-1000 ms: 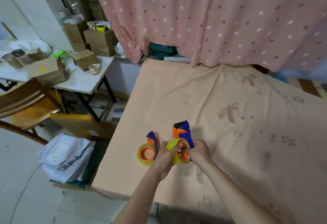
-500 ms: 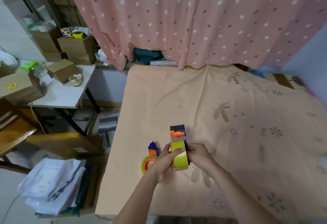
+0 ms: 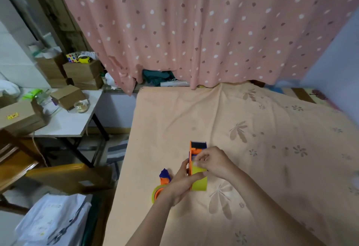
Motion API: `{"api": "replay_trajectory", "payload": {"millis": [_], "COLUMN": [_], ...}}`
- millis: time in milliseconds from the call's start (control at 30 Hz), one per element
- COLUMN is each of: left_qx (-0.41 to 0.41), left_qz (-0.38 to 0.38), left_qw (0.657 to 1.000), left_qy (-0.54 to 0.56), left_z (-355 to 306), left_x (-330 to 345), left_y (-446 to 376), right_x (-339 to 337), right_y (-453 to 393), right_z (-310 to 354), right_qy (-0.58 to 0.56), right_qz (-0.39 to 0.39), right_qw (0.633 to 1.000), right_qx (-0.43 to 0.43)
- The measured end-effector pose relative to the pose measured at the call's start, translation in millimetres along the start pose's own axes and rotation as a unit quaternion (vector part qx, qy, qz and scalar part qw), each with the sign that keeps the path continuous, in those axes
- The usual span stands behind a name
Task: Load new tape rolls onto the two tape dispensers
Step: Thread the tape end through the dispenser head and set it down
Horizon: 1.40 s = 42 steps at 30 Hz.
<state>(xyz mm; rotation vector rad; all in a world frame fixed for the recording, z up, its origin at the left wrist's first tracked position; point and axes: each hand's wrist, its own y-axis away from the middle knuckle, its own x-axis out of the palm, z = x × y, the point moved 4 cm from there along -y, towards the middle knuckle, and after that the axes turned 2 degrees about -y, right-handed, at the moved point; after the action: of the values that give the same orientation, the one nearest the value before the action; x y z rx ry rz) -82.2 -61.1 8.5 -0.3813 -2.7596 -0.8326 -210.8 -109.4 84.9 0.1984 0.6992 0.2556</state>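
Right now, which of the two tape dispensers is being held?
The upright dispenser, gripped by the left hand and the right hand. The other dispenser lies untouched on the bed, left of it.

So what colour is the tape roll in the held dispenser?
Yellow tape roll, in the orange dispenser; head view.

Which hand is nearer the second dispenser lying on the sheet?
Left. The left hand hangs just right of the second dispenser, partly covering it, while gripping the held dispenser. The right hand is farther right, beyond the held one.

Dotted pink curtain [image 3: 194,28], cardboard boxes [image 3: 83,71]
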Motion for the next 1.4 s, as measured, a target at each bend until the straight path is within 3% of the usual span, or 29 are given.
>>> {"api": "replay_trajectory", "payload": {"millis": [433,633,933,1167,1267,1400], "left_qx": [0.014,0.017,0.022,-0.003,-0.004,0.009], "left_qz": [-0.038,-0.012,0.026,0.016,-0.023,-0.014], "left_qw": [0.998,0.999,0.996,0.998,0.998,0.999], "left_qy": [-0.055,-0.041,-0.078,-0.056,-0.050,-0.045], "left_z": [-10,-13,-14,-22,-26,-33], "left_x": [10,21,17,26,32,36], "left_y": [-3,-9,-11,-12,-17,-20], "right_x": [-20,-37,-66,-59,-67,-80], "right_y": [9,0,-4,0,0,-3], "right_z": [8,7,9,20,22,19], "right_qy": [0.021,0.020,-0.102,-0.088,-0.068,-0.053], "right_qz": [-0.023,-0.034,-0.080,-0.022,-0.052,-0.096], "right_qw": [0.999,0.999,0.990,0.994,0.994,0.990], "right_qx": [0.011,0.010,0.046,0.058,0.063,0.089]}}
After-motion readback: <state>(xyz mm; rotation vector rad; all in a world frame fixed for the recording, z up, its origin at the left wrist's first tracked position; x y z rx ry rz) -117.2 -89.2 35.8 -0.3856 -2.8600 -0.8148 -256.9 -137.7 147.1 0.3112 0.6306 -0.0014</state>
